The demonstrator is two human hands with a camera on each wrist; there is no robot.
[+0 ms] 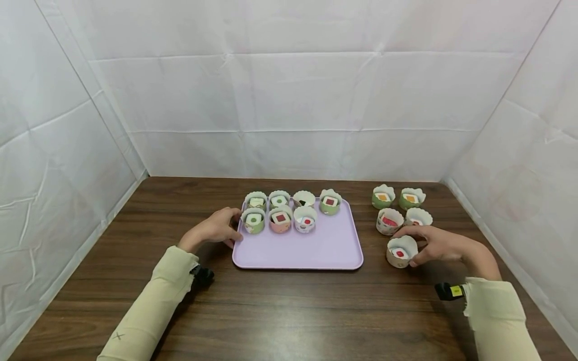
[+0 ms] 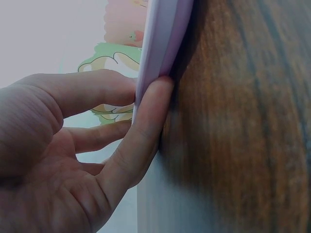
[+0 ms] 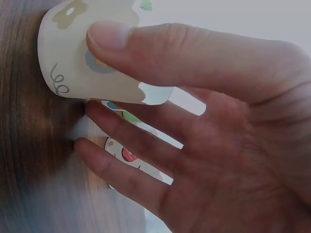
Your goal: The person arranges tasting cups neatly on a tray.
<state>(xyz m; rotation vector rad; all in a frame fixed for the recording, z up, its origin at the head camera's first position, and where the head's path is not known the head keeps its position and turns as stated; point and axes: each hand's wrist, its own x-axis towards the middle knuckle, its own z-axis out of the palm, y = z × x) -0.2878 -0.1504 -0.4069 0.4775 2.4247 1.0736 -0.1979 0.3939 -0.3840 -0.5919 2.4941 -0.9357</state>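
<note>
A lavender tray (image 1: 331, 245) lies on the table, bearing several paper baking cups in two rows, each with a small block in it. At the tray's left edge my left hand (image 1: 217, 229) pinches the rim (image 2: 158, 43) between thumb and fingers. My right hand (image 1: 444, 244), right of the tray, grips a cream paper baking cup (image 1: 397, 259) with a red-and-white block (image 1: 400, 253) inside. In the right wrist view the thumb (image 3: 109, 41) presses the wall of this cup (image 3: 73, 53); the index finger is mostly hidden behind it.
Behind the right hand stand more baking cups: two green ones with orange-and-white blocks, one of them the back left cup (image 1: 383, 200), a patterned cup (image 1: 388, 225) with a red piece, and a white cup (image 1: 420, 216). White sheeting (image 1: 307, 100) encloses the wooden table (image 1: 289, 316).
</note>
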